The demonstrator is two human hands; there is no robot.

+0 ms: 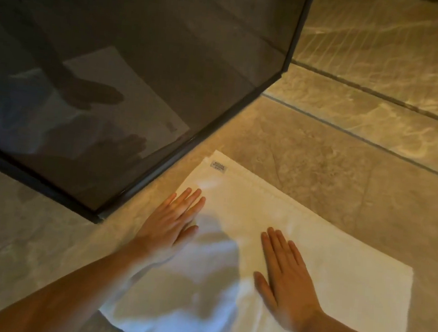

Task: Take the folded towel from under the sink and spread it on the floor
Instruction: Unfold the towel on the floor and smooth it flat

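A white towel [336, 272] lies flat on the stone floor, with a small label near its far left corner. My left hand [171, 220] rests palm down on the towel's left part, fingers straight and slightly apart. My right hand [286, 283] presses flat on the towel's middle, fingers stretched forward. Neither hand grips the cloth. Shadows of my arms fall across the towel's near part.
A dark-framed glass panel [196, 141] runs along the towel's left edge and reflects the towel and my hands. Beige stone floor tiles [348, 157] stretch beyond the towel, with a long narrow drain slot [382, 93] at the far right.
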